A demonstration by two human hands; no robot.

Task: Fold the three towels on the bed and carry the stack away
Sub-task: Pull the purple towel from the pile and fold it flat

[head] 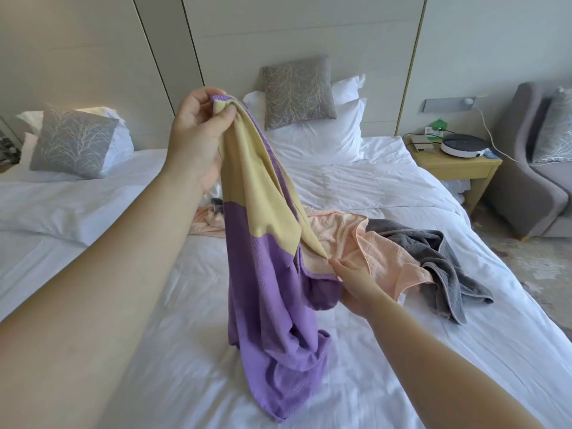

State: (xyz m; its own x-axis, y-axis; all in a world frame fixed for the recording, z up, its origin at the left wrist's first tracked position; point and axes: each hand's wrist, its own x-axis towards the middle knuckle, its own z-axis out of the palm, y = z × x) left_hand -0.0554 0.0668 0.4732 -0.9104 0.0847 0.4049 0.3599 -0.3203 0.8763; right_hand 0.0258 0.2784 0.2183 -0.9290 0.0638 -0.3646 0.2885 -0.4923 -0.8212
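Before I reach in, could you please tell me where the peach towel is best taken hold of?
Pinch the peach towel at its near right corner, coming from the camera's side: that hemmed corner lies exposed, touching the grey towel, while its far part is bunched and partly hidden.

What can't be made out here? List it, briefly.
Head view only.
- Peach towel: middle hidden behind the hanging purple and yellow towel.
- Grey towel: left end covered by the peach towel.
- Right hand: fingers hidden under that hanging towel's edge.
- Armchair: cut off by the right edge.
- Nightstand items: too small to identify.
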